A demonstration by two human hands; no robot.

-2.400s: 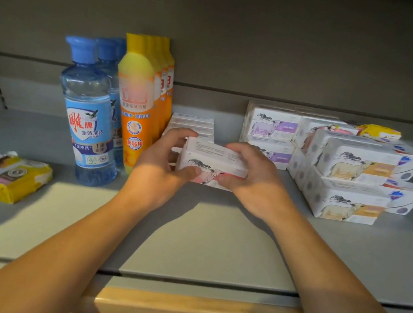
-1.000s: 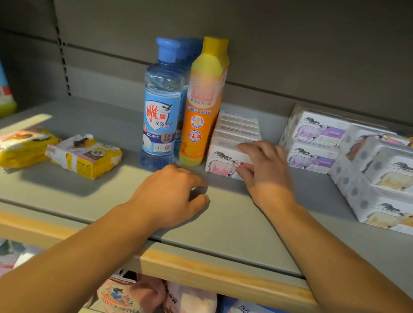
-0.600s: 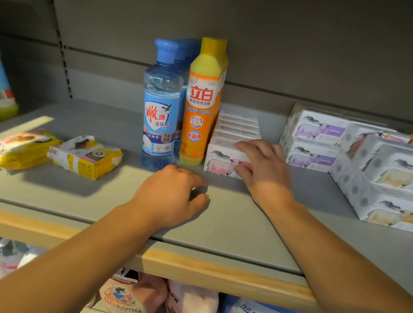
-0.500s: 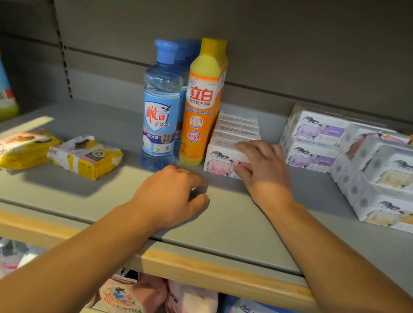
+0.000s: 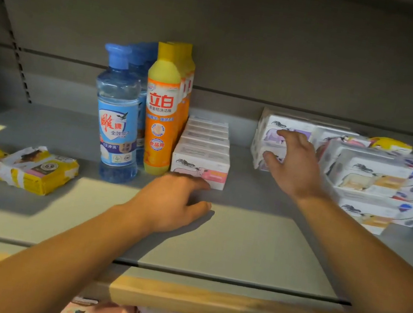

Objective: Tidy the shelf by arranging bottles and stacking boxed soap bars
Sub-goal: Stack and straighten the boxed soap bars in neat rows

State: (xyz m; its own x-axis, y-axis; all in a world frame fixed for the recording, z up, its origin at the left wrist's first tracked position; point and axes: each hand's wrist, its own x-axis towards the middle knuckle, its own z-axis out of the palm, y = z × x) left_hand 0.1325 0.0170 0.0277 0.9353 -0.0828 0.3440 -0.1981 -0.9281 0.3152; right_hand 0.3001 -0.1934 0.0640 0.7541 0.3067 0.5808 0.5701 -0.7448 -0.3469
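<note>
The left hand (image 5: 169, 202) is resting palm down on the grey shelf (image 5: 240, 243), its grip loosely curled and holding nothing. Just beyond its fingertips a row of pink-labelled soap boxes (image 5: 199, 166) is running back toward the rear wall; the front box is lying almost against the knuckles. Immediately left of that row, orange detergent bottles (image 5: 161, 111) are standing upright one behind another, with blue-capped clear bottles (image 5: 118, 115) lined up beside them further left. Well off to the left of this hand, two yellow wrapped packs (image 5: 35, 172) are lying flat.

The right hand (image 5: 291, 161) is reaching up and to the right, its grip spread open with fingers extended, gripping nothing. Its fingertips are at the face of a two-high stack of purple-labelled soap boxes (image 5: 270, 136); whether they are touching cannot be told. To the right of this hand, more boxed soaps with yellow labels (image 5: 364, 176) are sitting stacked two high.
</note>
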